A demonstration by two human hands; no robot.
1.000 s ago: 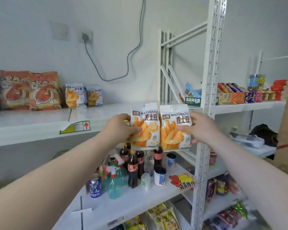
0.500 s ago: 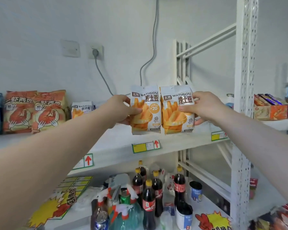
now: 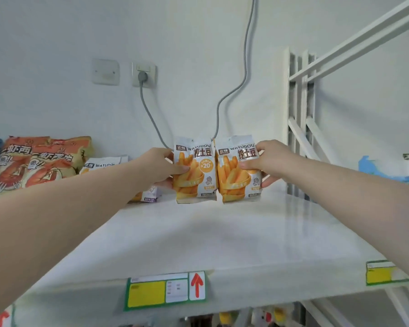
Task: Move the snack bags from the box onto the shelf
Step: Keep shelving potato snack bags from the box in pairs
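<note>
Nearest the camera, the shelf (image 3: 222, 237) front edge is being marked by a yellow-and-white price tag (image 3: 157, 291) with a red up-arrow (image 3: 197, 284); its small print is too blurred to be read, and a second yellow tag (image 3: 380, 273) is being shown at the right edge. Mid-depth, two fry-snack bags are being held upright, side by side and touching, bottoms at or just above the shelf top; contact cannot be confirmed. The left bag (image 3: 195, 171) is being pinched by the left hand (image 3: 159, 167), thumb across the front and fingers curled behind; the right bag (image 3: 239, 169) is being gripped the same way by the right hand (image 3: 269, 161). "WATUDOU" is being read on both, plus Chinese characters and a "20" roundel on the left one. Risks: the bags are likely light and puffy, so they could be tipped forward if released before being seated flat; the neighbour could be knocked over, since they are being leaned on each other; the gray cable (image 3: 234, 86) hanging right behind could be snagged if they are pushed further back. Further left, another WATUDOU bag (image 3: 104, 164) and orange shrimp-cracker bags (image 3: 33, 166) with large Chinese lettering are being stored against the wall. The box is not being shown.
</note>
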